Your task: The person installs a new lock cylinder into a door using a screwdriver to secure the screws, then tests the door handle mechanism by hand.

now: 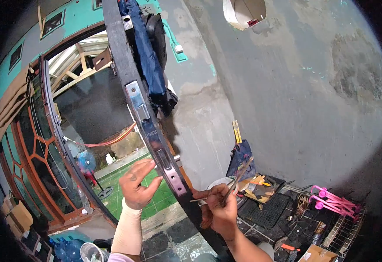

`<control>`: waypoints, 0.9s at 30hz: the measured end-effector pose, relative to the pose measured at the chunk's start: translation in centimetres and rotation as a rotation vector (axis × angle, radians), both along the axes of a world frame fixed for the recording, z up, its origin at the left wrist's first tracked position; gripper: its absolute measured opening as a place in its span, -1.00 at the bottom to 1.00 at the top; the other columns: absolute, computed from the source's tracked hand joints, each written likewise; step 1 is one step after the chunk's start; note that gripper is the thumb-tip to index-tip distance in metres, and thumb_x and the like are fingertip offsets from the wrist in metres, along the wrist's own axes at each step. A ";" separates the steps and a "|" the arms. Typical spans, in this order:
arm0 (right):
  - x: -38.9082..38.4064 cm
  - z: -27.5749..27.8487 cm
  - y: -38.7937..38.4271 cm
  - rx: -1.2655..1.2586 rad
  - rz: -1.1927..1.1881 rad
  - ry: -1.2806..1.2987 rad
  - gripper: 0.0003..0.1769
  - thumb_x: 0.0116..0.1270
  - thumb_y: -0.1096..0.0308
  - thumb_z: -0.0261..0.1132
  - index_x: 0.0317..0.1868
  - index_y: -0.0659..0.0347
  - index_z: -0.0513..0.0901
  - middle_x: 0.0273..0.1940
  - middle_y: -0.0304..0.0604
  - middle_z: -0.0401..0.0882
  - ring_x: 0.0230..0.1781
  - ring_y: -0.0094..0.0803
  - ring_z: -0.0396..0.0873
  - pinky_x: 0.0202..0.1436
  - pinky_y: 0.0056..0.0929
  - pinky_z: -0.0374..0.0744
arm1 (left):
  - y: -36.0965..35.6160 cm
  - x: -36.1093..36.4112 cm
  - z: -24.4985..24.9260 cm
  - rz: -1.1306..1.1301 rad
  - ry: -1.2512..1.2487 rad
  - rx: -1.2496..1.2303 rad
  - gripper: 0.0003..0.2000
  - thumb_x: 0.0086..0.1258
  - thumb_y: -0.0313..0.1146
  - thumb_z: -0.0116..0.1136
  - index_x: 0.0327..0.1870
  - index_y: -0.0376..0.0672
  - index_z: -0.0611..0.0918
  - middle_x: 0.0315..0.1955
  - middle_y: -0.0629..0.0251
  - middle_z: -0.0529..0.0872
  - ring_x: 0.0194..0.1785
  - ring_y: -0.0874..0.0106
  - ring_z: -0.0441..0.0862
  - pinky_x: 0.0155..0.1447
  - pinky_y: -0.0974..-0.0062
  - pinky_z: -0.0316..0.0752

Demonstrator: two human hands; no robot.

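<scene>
A dark door edge [123, 65] runs diagonally through the middle of the view, with a shiny metal lock plate [155, 137] set along it. Left of the plate's lower part is my left hand [139, 183], thumb and index finger apart with a gap between them. A pale sleeve covers that wrist. On the other side of the door edge, my right hand [219, 207] is closed around a thin rod-like tool [242, 174], which slants up to the right. A second thin shaft [198, 200] sticks out leftward from the same fingers, towards the door edge.
Dark blue cloth [145, 56] hangs behind the door's upper part. At the lower right are a black crate [265, 214], wood scraps, a pink folded frame [337, 203] and an orange-handled tool [289, 247]. A white bucket [90, 252] and blue bottles stand lower left.
</scene>
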State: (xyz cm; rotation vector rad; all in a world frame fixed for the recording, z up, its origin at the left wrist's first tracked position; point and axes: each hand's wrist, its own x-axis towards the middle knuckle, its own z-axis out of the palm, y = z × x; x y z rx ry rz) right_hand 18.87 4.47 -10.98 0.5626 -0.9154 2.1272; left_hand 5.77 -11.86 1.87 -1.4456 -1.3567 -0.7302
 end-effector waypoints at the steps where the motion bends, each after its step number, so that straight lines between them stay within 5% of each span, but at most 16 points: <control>1: -0.1 -0.1 0.0 0.002 -0.014 0.000 -0.83 0.58 0.34 0.21 -0.10 0.23 0.40 0.02 0.19 0.73 -0.63 -0.62 0.45 -0.54 -0.63 0.49 | 0.1 0.1 0.2 -0.018 -0.004 -0.003 -0.56 0.01 -0.58 0.50 0.01 -0.30 0.74 -0.15 0.01 0.81 -0.04 0.12 0.78 0.06 0.29 0.66; 3: -0.5 -0.3 0.0 0.026 -0.087 -0.023 -0.82 0.57 0.34 0.22 -0.10 0.23 0.40 0.01 0.17 0.74 -0.63 -0.61 0.45 -0.55 -0.62 0.48 | 0.1 0.1 0.2 -0.030 -0.037 -0.006 -0.56 0.01 -0.58 0.50 0.00 -0.29 0.74 -0.15 0.01 0.81 -0.04 0.11 0.78 0.06 0.29 0.66; 6: -0.5 -0.3 0.3 0.022 -0.096 -0.022 -0.66 0.48 0.18 0.36 -0.11 0.20 0.40 -0.10 0.26 0.71 -0.12 -0.18 0.77 -0.51 -0.62 0.59 | 0.2 0.2 0.2 -0.021 -0.048 -0.008 -0.57 0.01 -0.58 0.50 0.00 -0.28 0.75 -0.15 0.01 0.81 -0.03 0.11 0.78 0.06 0.29 0.65; 8: -0.5 -0.4 0.4 0.019 -0.079 -0.022 -0.64 0.48 0.16 0.37 -0.11 0.20 0.40 -0.10 0.27 0.71 0.03 -0.08 0.73 -0.51 -0.61 0.58 | 0.2 0.3 0.3 -0.011 -0.033 -0.016 -0.57 0.02 -0.57 0.51 0.01 -0.28 0.75 -0.15 0.02 0.81 -0.02 0.11 0.78 0.07 0.30 0.65; 27: 0.2 -0.1 -0.8 0.074 -0.116 0.026 -0.71 0.54 0.18 0.29 -0.08 0.15 0.38 -0.08 0.22 0.71 0.25 -0.06 0.63 -0.52 -0.61 0.55 | 0.1 -0.4 0.0 -0.091 -0.039 -0.007 -0.58 0.07 -0.53 0.52 0.03 -0.30 0.74 -0.10 0.00 0.80 0.01 0.13 0.76 0.12 0.28 0.62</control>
